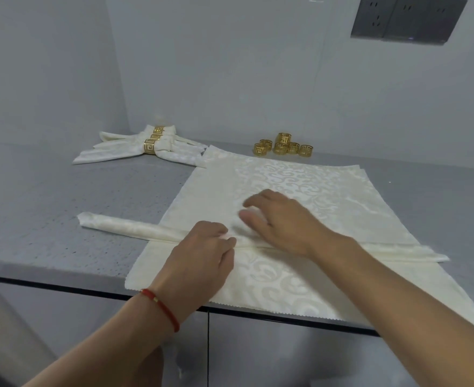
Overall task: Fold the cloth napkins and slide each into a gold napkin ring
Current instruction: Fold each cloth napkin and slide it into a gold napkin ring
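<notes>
Both our hands are on the rolled napkin (pixel 135 227), a long cream strip lying left-to-right across the stack of flat napkins (pixel 300 177) on the grey countertop (pixel 48 219). Left hand (pixel 199 258): fingers curled, pinching the roll's edge near its middle; red string bracelet (pixel 161 307) on that wrist. Right hand (pixel 283 222): just beyond and right of the left, palm down, fingers loosely bent, pressing the bunched fabric; grip not clear, we can't tell. Roll's left end sticks out onto bare counter, right end past the stack edge. Back left: finished napkins (pixel 140 148) in gold rings. Back centre: loose gold napkin rings (pixel 283 146), clustered near the wall. Socket panel (pixel 407 18) upper right.
</notes>
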A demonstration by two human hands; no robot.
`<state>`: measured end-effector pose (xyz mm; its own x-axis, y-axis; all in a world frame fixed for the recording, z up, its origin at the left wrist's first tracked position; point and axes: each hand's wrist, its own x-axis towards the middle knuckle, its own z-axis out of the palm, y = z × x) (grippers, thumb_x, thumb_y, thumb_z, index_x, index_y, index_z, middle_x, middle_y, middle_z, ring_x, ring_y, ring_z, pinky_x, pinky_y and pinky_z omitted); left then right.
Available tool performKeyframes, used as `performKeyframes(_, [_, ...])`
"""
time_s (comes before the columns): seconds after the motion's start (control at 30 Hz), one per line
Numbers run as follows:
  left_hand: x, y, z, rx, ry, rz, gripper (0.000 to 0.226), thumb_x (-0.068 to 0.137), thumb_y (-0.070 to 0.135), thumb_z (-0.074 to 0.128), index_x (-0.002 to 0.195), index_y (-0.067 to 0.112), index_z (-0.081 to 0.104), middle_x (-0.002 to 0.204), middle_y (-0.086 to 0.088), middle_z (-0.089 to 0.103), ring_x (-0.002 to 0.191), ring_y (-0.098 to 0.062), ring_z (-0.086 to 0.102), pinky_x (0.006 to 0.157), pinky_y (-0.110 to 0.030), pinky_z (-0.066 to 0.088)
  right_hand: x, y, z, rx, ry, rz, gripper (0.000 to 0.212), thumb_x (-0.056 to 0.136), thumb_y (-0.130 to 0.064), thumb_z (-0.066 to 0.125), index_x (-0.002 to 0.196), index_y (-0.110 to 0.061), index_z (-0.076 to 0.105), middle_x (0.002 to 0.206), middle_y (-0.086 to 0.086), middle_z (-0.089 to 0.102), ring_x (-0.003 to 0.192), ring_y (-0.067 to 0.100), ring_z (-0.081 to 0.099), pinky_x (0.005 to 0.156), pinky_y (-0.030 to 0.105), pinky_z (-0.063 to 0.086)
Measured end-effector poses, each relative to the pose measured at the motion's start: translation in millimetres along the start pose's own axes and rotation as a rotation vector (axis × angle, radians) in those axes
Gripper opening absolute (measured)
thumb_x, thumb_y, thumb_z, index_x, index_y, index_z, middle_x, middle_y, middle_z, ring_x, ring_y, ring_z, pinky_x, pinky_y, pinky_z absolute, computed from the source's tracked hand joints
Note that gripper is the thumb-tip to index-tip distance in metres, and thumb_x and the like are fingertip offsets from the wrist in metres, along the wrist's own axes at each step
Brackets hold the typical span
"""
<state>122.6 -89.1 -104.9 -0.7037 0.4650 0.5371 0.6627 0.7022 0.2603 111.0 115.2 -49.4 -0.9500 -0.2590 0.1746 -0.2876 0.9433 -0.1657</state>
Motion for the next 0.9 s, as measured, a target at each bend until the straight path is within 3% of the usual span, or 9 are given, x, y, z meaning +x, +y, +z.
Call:
performKeyframes(0.03, [3,0,-3,0.01,-0.04,-0.015,0.023,0.094,0.024,0.055,0.078,0.015,0.07,0.092,0.006,0.06,0.093,-0.015,0.053,0.073,-0.03,0.053,5,-2,13,-0.003,-0.068,0.007,0.057,0.105,-0.058,0.028,0.151,-0.027,0.041,0.158,0.002,0.037,0.146,0.02,0.032,0.119,0.047,0.028])
performKeyframes(0.1, [15,-3,-11,0.011,-0.161,-0.056,0.03,0.096,0.029,0.05,0.069,0.019,0.058,0.075,0.008,0.053,0.078,-0.014,0.048,0.069,-0.033,0.048,6,-1,34,-0.069,-0.175,0.015,0.065,0.106,-0.059,0.017,0.162,-0.027,0.015,0.171,0.002,0.004,0.157,0.017,-0.004,0.127,0.049,0.001])
performKeyframes(0.2, [35,-6,-22,-0.018,-0.234,-0.207,0.019,0.096,0.029,0.05,0.084,0.026,0.065,0.08,0.007,0.064,0.082,-0.016,0.056,0.075,-0.037,0.048,6,4,41,-0.063,-0.177,0.025,0.068,0.105,-0.061,0.01,0.163,-0.026,0.003,0.171,0.001,-0.01,0.154,0.015,-0.023,0.125,0.05,-0.013])
performKeyframes(0.3, [48,1,-29,0.101,-0.332,-0.29,0.007,0.094,0.036,0.057,0.101,0.035,0.061,0.099,0.012,0.062,0.1,-0.015,0.056,0.08,-0.035,0.042,7,5,40,0.024,-0.191,0.044,0.071,0.103,-0.063,0.012,0.163,-0.027,0.001,0.171,-0.003,-0.011,0.153,0.011,-0.026,0.124,0.049,-0.016])
performKeyframes(0.4, [61,5,-32,0.194,-0.465,-0.313,0.011,0.091,0.042,0.062,0.098,0.033,0.061,0.103,0.012,0.06,0.099,-0.015,0.057,0.076,-0.033,0.036,7,5,35,0.152,-0.242,0.06,0.068,0.105,-0.056,0.025,0.163,-0.029,0.004,0.171,-0.006,-0.012,0.151,0.007,-0.029,0.124,0.047,-0.017])
performKeyframes(0.63, [97,19,-47,0.34,-0.968,-0.23,0.04,0.101,0.042,0.049,0.127,0.012,0.054,0.121,0.0,0.059,0.107,-0.023,0.057,0.087,-0.031,0.046,8,10,33,0.163,-0.255,0.011,0.074,0.102,-0.063,0.034,0.162,-0.027,0.011,0.171,-0.004,-0.007,0.154,0.01,-0.023,0.124,0.05,-0.014])
performKeyframes(0.7, [102,24,-44,0.436,-1.017,-0.184,0.036,0.1,0.039,0.047,0.122,0.012,0.057,0.119,-0.004,0.062,0.103,-0.025,0.062,0.087,-0.035,0.051,9,11,35,0.163,-0.242,0.0,0.073,0.101,-0.064,0.036,0.161,-0.03,0.015,0.171,-0.003,-0.003,0.154,0.011,-0.021,0.124,0.052,-0.013])
performKeyframes(0.8, [112,26,-44,0.485,-1.049,-0.153,0.016,0.088,0.029,0.057,0.096,0.016,0.064,0.099,-0.005,0.07,0.086,-0.025,0.068,0.076,-0.036,0.058,11,13,40,0.159,-0.195,-0.007,0.068,0.099,-0.064,0.04,0.158,-0.035,0.021,0.171,-0.001,0.0,0.155,0.012,-0.019,0.124,0.053,-0.013])
performKeyframes(0.9, [122,23,-51,0.267,-1.146,-0.269,0.018,0.083,0.02,0.062,0.099,0.018,0.056,0.095,-0.005,0.076,0.075,-0.02,0.061,0.063,-0.029,0.047,11,12,40,0.188,-0.2,0.008,0.068,0.097,-0.064,0.043,0.157,-0.037,0.022,0.171,0.0,-0.001,0.155,0.011,-0.02,0.124,0.052,-0.013])
